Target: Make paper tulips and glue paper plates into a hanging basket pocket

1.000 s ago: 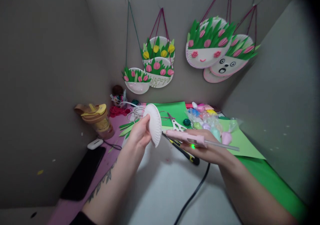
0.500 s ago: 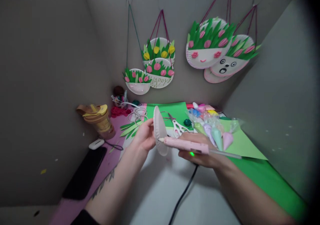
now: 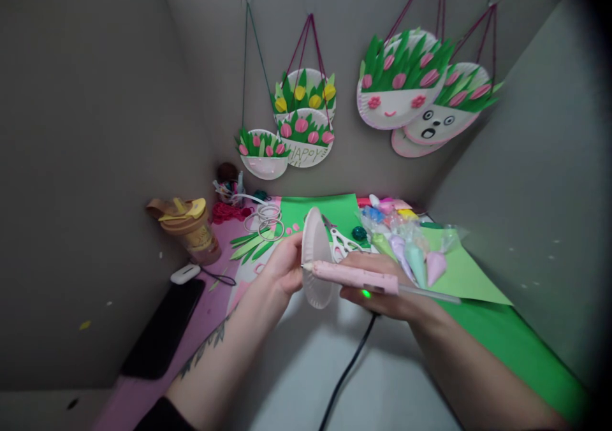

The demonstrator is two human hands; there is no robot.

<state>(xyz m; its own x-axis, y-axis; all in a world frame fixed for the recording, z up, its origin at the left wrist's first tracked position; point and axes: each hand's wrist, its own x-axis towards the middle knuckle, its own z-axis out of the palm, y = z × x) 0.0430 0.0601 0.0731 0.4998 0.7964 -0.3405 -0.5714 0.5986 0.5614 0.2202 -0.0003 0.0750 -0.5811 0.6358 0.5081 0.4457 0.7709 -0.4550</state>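
Note:
My left hand (image 3: 285, 270) grips a small white paper plate (image 3: 316, 246) by its rim and holds it upright, almost edge-on to me. My right hand (image 3: 382, 294) is wrapped round a pink glue gun (image 3: 356, 278) with a green light glowing underneath. The gun lies level, its tip touching the plate's left edge. A clear glue stick (image 3: 430, 294) pokes out of the gun's rear to the right. A black cord (image 3: 347, 373) runs from the gun down over the white tabletop.
Decorated paper-plate flower baskets (image 3: 306, 122) hang on the back wall, more of them (image 3: 411, 99) at the right. On the table lie scissors (image 3: 342, 243), green paper sheets (image 3: 459, 271), bagged pastel pieces (image 3: 406, 246), green leaf cut-outs (image 3: 251, 246), a lidded cup (image 3: 189, 227) and a black phone (image 3: 160, 332).
The plate has turned from facing me to nearly edge-on and shifted right. The glue gun's tip has come up against the plate's edge. Both hands have drawn closer together.

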